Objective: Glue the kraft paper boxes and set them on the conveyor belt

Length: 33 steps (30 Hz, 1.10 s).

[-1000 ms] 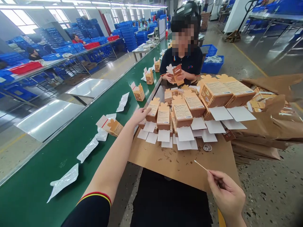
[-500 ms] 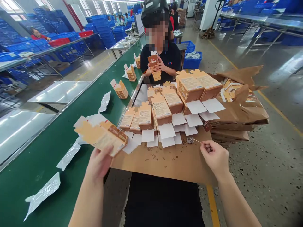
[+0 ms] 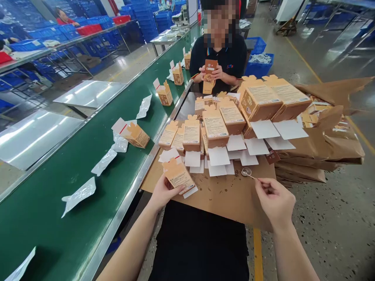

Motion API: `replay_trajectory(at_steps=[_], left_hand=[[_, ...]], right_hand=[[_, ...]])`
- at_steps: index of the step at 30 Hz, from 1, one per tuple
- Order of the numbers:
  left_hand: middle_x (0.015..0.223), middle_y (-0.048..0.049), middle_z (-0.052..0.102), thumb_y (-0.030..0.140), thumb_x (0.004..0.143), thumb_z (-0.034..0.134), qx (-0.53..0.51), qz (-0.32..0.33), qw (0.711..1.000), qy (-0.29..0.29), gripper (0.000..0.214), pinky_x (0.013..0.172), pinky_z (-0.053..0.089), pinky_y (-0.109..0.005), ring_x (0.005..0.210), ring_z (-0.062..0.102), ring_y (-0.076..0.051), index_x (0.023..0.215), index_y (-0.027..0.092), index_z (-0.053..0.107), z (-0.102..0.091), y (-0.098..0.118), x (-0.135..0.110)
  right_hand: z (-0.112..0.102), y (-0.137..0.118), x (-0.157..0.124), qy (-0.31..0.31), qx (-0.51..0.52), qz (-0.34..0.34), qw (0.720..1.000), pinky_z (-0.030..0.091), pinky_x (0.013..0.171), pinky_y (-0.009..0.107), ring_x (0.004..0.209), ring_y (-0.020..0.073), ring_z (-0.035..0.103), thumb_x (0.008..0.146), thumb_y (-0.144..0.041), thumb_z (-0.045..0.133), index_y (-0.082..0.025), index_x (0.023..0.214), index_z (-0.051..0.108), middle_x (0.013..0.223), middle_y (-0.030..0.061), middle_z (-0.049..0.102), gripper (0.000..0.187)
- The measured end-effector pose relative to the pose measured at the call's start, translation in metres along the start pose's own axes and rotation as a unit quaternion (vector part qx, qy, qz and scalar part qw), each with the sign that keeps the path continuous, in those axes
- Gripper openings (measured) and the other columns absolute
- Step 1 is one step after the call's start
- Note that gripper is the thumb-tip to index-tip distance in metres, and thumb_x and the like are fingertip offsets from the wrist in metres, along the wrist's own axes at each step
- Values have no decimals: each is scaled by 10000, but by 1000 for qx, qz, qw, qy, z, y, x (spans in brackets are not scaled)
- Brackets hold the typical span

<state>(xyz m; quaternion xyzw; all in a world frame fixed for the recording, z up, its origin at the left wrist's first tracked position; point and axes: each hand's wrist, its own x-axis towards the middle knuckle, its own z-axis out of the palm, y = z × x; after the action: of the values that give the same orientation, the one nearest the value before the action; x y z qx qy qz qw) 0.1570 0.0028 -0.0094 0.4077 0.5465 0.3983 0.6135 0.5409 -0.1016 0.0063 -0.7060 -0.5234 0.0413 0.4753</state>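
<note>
My left hand [image 3: 164, 193] is closed around a small tan and brown carton [image 3: 179, 175], thumb on its printed side. The carton is tilted at the cardboard's near left edge, its white flaps sticking out at both ends. My right hand [image 3: 277, 201] pinches a thin stick [image 3: 250, 176]. The stick's far end is at a small round clear dish [image 3: 246, 172]; I cannot tell what is in it. Beyond both hands, several similar cartons [image 3: 216, 127] are stacked on the cardboard sheet [image 3: 216, 197], scalloped flaps away from me and white flaps toward me.
Along my left runs a green conveyor belt [image 3: 117, 203] carrying silvery pouches [image 3: 80, 195] and several upright open cartons [image 3: 136, 134]. Across the stack a co-worker [image 3: 218, 66] holds a carton. Large brown paper wrapping [image 3: 322, 144] with more cartons lies at the right.
My left hand has moved right, bringing a carton from over the belt to the cardboard. An open carton now shows on the belt behind it. The view has tilted down and shifted left.
</note>
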Motion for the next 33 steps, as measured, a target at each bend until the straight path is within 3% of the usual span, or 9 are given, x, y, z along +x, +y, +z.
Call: replay_trajectory(at_steps=[2, 4, 7, 12, 15, 23, 30, 33], left_hand=[[1314, -194, 885, 540, 542, 1177, 5, -6, 1000, -18, 868, 1213, 624, -652, 1315, 826, -466, 1221, 189, 766, -1, -2, 0], [1349, -191, 877, 526, 587, 1165, 8, -9, 999, -30, 829, 1210, 629, -633, 1332, 821, -454, 1228, 194, 757, -2, -4, -1], [1338, -184, 879, 536, 596, 1159, 9, -7, 1000, -29, 823, 1194, 638, -620, 1310, 830, -442, 1220, 198, 742, -3, -5, -2], [1296, -177, 884, 544, 612, 1145, 20, 11, 999, -35, 808, 1165, 645, -619, 1278, 840, -432, 1210, 198, 725, 0, -8, -3], [1293, -180, 884, 546, 620, 1138, 35, 21, 999, -33, 817, 1154, 650, -620, 1283, 836, -436, 1230, 196, 722, 0, -10, -4], [1280, -170, 886, 587, 668, 1105, 75, 38, 996, -27, 777, 1143, 663, -622, 1280, 837, -433, 1230, 206, 728, -1, -12, -11], [1290, -174, 874, 588, 684, 1092, 92, 57, 994, -15, 768, 1134, 671, -611, 1277, 839, -426, 1234, 215, 706, 5, -11, -14], [1276, -162, 877, 589, 688, 1089, 94, 66, 993, -11, 766, 1119, 679, -605, 1253, 846, -415, 1240, 222, 706, 6, -11, -15]], right_hand=[[9, -19, -24, -15, 70, -11, 997, 586, 519, 266, 557, 174, 707, 1072, -414, 793, -225, 928, 884, 719, 40, 794, 254], [27, -43, -48, -72, 136, -26, 988, 565, 494, 233, 539, 150, 694, 1077, -298, 787, -234, 940, 876, 722, 17, 791, 176], [66, -74, -74, -128, 163, -42, 977, 547, 517, 216, 519, 124, 641, 1077, -208, 717, -236, 853, 809, 669, -13, 724, 244], [110, -86, -83, -190, 183, -64, 963, 514, 526, 218, 525, 120, 593, 1056, -178, 644, -237, 826, 750, 659, -24, 672, 260], [114, -79, -81, -191, 178, -66, 963, 514, 537, 218, 537, 124, 600, 1059, -186, 646, -235, 839, 749, 670, -22, 674, 248], [96, -70, -83, -129, 170, -35, 976, 515, 545, 221, 532, 119, 595, 1073, -204, 702, -240, 867, 771, 679, -30, 693, 220], [117, -80, -90, -168, 179, -73, 967, 507, 549, 216, 533, 116, 578, 1062, -171, 644, -244, 817, 715, 653, -38, 649, 266], [115, -78, -88, -163, 177, -73, 968, 505, 545, 222, 537, 121, 578, 1062, -172, 637, -246, 808, 707, 650, -35, 640, 273]])
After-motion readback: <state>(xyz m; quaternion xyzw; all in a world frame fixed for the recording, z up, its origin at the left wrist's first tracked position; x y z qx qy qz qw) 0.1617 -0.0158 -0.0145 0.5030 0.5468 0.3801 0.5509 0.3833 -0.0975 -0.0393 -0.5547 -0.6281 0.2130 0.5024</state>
